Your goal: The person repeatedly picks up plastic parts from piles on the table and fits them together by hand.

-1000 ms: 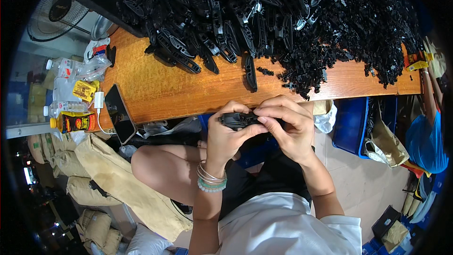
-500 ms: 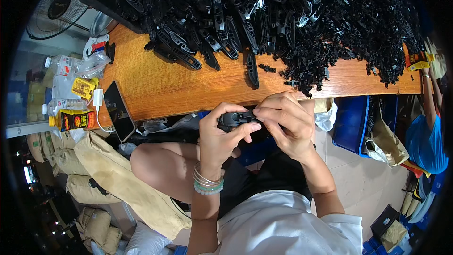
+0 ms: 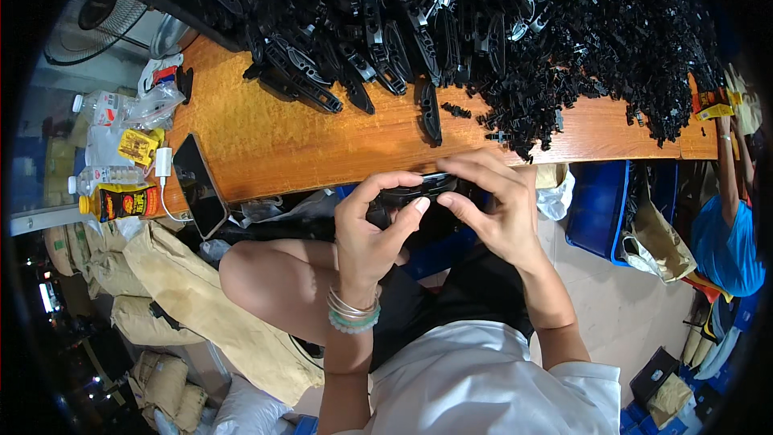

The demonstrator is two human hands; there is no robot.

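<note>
I look down on an orange wooden table (image 3: 241, 137) crossing the upper half of the frame, with a tiled floor (image 3: 600, 298) at lower right and a fan (image 3: 95, 20) at upper left. Sacks (image 3: 153, 318) lie at lower left.

A heap of long black pieces (image 3: 322, 24) fills the top centre, running into a pile of small clips (image 3: 612, 64) at upper right; one loose piece (image 3: 429, 113) juts toward me. At the table's left end I see a phone (image 3: 200, 185), a charger (image 3: 163, 163), two bottles (image 3: 105, 180) and packets (image 3: 138, 147). A blue bin (image 3: 597, 209) stands right of centre, and a co-worker in a blue top (image 3: 729, 238) is at the right edge.

The black part (image 3: 435, 184) is at mid-frame, just below the table's front edge. My left hand (image 3: 362, 225) pinches it between thumb and fingers; my right hand (image 3: 501, 213) has thumb and fingers parted around its right end, contact unclear. Between heap and front edge runs a strip of wood; below the hands is the lap (image 3: 483, 290).
</note>
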